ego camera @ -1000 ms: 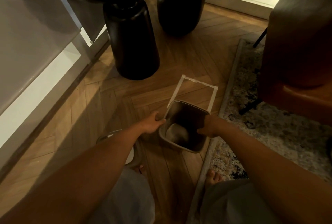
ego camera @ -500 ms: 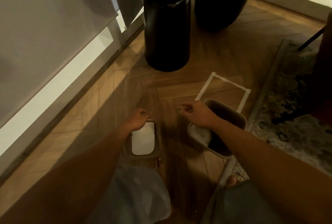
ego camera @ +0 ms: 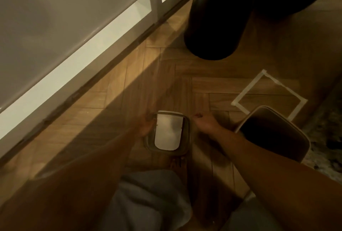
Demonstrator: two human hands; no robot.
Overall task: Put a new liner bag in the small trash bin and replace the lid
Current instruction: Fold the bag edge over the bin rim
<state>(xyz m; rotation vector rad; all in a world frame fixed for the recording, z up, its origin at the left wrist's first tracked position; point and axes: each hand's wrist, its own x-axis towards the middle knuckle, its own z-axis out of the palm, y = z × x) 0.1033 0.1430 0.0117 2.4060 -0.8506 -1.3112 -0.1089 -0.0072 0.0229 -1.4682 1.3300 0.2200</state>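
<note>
The bin lid (ego camera: 186,139), a grey frame with a white flap in the middle, lies on the wood floor in front of my knees. My left hand (ego camera: 147,126) is at its left edge with the fingers curled on the frame, blurred by motion. To the right of the lid's far corner, my right hand (ego camera: 204,124) hovers with loosely spread fingers and holds nothing. The small grey trash bin (ego camera: 303,149) stands tilted to the right of that forearm. Its inside is dark, and I cannot make out a liner.
A rectangle of white tape (ego camera: 249,90) marks the floor just beyond the bin. A thick black table leg (ego camera: 214,27) stands further back, and a grey cabinet front (ego camera: 55,17) runs along the left. A patterned rug edge (ego camera: 325,119) lies at the right.
My right hand left the bin and crossed left to the lid. My left hand slid along the lid's left edge. The view swung left, so the bin now sits further right.
</note>
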